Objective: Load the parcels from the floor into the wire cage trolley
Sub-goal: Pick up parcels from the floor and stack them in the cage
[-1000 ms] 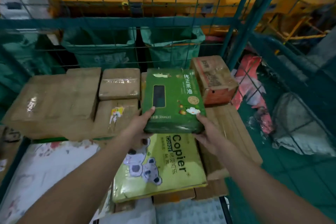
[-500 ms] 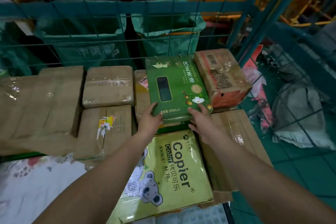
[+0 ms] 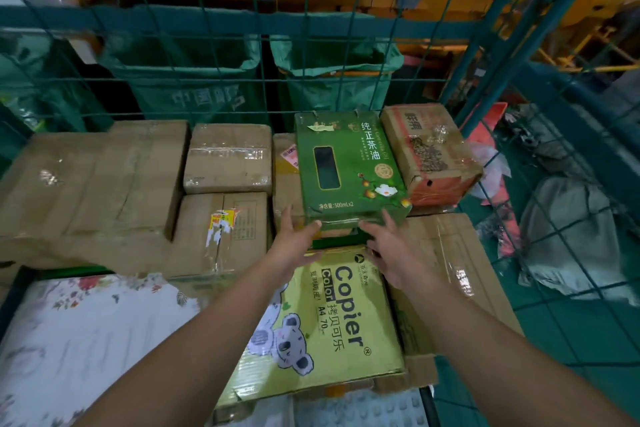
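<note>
Parcels (image 3: 225, 159) fill the wire cage trolley (image 3: 346, 24); teal, seemingly tiled floor (image 3: 571, 333).

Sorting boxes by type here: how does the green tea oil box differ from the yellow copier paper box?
The green tea oil box is dark green with a black window and flower print; the yellow copier paper box is yellow-green with a koala cartoon. The tea oil box looks smaller and lies farther back, at the fingertips of both hands; the copier paper box lies nearer, under the forearms. Both lie flat, printed face up.

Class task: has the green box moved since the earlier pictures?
Yes. The green box has moved away from the person, off the yellow copier box, to lie beside the brown-and-red carton at the cage's back mesh.
</note>
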